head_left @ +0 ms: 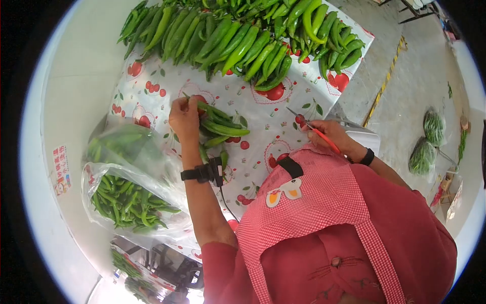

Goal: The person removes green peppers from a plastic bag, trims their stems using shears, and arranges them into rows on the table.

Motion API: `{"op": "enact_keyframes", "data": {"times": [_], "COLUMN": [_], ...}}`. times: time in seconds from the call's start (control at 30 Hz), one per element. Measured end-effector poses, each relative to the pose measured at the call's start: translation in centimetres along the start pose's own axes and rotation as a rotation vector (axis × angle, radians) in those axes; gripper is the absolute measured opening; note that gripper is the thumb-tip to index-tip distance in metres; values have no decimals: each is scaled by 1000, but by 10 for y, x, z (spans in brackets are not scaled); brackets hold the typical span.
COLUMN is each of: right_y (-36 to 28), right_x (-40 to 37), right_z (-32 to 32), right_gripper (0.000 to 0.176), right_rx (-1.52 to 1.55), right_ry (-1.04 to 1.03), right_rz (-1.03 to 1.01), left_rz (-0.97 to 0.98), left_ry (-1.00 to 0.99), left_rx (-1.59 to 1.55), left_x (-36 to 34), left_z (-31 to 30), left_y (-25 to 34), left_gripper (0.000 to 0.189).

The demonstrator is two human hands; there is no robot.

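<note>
My left hand [184,117] is closed at the stem end of a small bunch of green peppers [217,123], which fans out to the right over the patterned tablecloth [187,81]. A few more peppers lie just below the bunch, partly behind my wrist. My right hand [326,134] grips red-handled scissors [324,137], with the metal tip pointing up and left above the cloth. Long rows of green peppers [217,43] cover the far side of the table.
A clear plastic bag [91,195] of green peppers [126,202] stands left of my forearm. Two bagged green bundles [422,155] rest on the floor at the right, beyond a yellow-black floor strip [383,91]. A dark cable [229,207] runs from my left wrist.
</note>
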State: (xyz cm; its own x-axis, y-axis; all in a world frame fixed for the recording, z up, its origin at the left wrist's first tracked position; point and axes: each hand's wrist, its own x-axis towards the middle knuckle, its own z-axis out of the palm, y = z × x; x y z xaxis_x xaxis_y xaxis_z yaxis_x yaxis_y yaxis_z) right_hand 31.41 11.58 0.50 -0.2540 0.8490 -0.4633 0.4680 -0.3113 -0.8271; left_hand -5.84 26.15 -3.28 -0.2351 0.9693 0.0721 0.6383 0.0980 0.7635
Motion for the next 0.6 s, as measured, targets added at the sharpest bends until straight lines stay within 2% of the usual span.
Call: {"op": "enact_keyframes", "data": {"times": [0.03, 0.1, 0.13, 0.2, 0.23, 0.27, 0.4, 0.43, 0.5, 0.6], "right_y": [-1, -4, -5, -10, -15, -22, -42, -44, -44, -34], "right_x": [0, -2, -1, 0, -1, -1, 1, 3, 4, 4], "right_z": [-2, -3, -3, -4, -3, -3, -6, -6, -5, 6], "right_gripper": [39, 38, 38, 37, 37, 36, 36, 36, 36, 38], "right_rx": [1, 4, 3, 61, 61, 151, 283, 282, 173, 275], "right_ry": [5, -66, -69, -92, -91, -113, -168, -162, -182, -144], "right_rz": [5, -38, -36, -51, -50, -53, -84, -79, -115, -170], "left_rz": [2, 118, 114, 36, 105, 107, 26, 27, -113, -106], "left_ry": [-7, 74, 73, -53, -24, -27, -347, -354, -441, -469], "left_rx": [-3, -422, -422, -541, -414, -416, -237, -241, -357, -317], "left_x": [1, -1, -6, -19, -21, -29, -81, -92, -111, -122], "left_z": [1, -3, -11, -28, -28, -25, 0, 7, 17, 25], "left_y": [15, 52, 78, 119, 116, 117, 111, 109, 106, 100], "left_gripper": [25, 21, 21, 20, 20, 20, 20, 20, 26, 28]}}
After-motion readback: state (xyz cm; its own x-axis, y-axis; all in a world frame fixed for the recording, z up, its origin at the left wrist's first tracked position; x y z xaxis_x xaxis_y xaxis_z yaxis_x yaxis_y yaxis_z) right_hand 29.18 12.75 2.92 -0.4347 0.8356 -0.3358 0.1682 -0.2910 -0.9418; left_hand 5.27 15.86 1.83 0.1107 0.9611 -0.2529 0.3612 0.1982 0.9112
